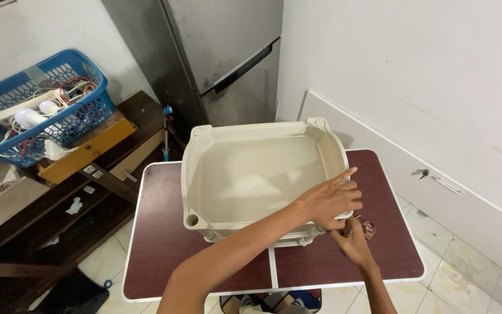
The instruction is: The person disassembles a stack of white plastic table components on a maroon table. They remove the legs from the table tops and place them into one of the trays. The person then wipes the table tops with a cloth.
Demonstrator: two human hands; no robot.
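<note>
Both hands (338, 215) gripping cream tray (251, 174) corner, blue basket (36, 107) well apart, fridge (228, 52) behind

I see a cream plastic tray (251, 174), roughly square with rounded corners, sitting upright and open on the dark red tabletop (164, 256). It is shallow and empty inside, with a wide rim and a round socket hole at each corner. It seems to rest on at least one more tray of the same kind, whose edge shows beneath its near side. The stack sits toward the far edge of the tabletop, about centred between left and right, and its far rim overhangs that edge slightly.
</note>
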